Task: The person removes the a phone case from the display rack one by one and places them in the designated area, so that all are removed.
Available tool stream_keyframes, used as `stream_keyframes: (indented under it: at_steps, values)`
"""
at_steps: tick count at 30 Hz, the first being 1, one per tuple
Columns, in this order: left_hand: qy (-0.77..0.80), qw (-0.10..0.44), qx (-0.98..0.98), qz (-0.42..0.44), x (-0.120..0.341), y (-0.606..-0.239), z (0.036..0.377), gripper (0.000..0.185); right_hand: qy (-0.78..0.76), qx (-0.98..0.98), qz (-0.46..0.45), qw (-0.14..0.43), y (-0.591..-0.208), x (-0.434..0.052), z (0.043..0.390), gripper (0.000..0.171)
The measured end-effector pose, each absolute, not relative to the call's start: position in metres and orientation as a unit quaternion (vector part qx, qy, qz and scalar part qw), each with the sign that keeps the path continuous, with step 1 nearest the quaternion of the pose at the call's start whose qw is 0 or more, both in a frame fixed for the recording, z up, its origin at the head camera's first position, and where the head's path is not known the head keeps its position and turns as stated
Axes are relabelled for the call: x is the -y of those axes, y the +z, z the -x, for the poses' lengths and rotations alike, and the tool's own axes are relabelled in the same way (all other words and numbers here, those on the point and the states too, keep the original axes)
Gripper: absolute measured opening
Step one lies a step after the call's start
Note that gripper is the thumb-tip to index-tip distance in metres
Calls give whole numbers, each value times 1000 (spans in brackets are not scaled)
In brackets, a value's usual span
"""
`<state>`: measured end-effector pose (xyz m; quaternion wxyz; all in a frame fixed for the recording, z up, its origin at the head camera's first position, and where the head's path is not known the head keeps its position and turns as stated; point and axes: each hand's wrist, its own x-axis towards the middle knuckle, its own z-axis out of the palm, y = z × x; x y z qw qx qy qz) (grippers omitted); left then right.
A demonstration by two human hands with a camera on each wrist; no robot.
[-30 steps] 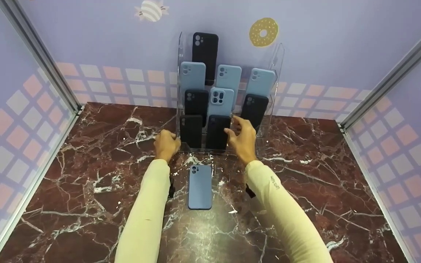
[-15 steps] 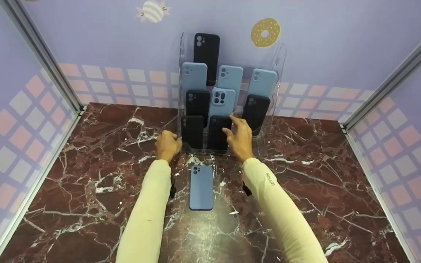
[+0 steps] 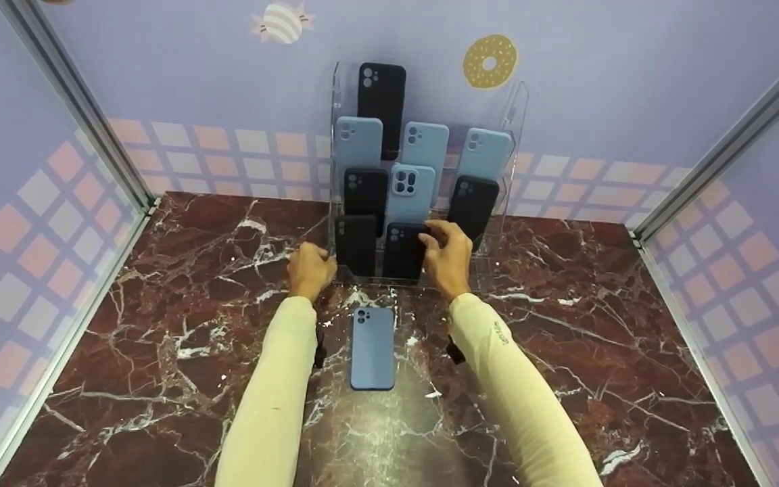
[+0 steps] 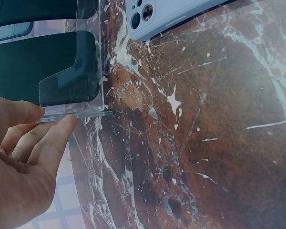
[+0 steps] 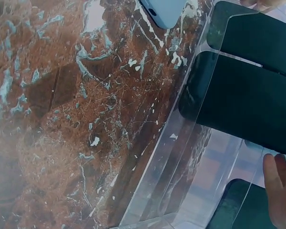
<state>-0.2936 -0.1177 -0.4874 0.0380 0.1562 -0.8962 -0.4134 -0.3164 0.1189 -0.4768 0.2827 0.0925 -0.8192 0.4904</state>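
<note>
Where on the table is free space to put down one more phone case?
Free: the marble table right of the right hand, and left of the left hand. Crowded: the clear stand, and the middle, where a blue case lies between the sleeves.

Dark red-brown marble tabletop with white veining, glossy, reflecting light near the front edge. Walled on three sides by lilac panels that meet it along metal rails. At the back centre a clear acrylic display stand rests on the marble, tiered, holding black and light-blue phone cases upright in rows. In front of the stand, apart from it, a single blue phone case lies flat on the marble, back up, camera cut-out toward the stand, long side running front to back
</note>
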Motion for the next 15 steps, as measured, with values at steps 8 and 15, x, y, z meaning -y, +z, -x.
stream_keyframes:
  at_steps: [8,15]
  values:
    - [-408,38,899,-157,117,-487,293,29,507,790,-137,317,-473,-124,315,12]
    - [-398,47,904,-150,117,-487,293,27,510,762,-171,361,-455,-132,314,12]
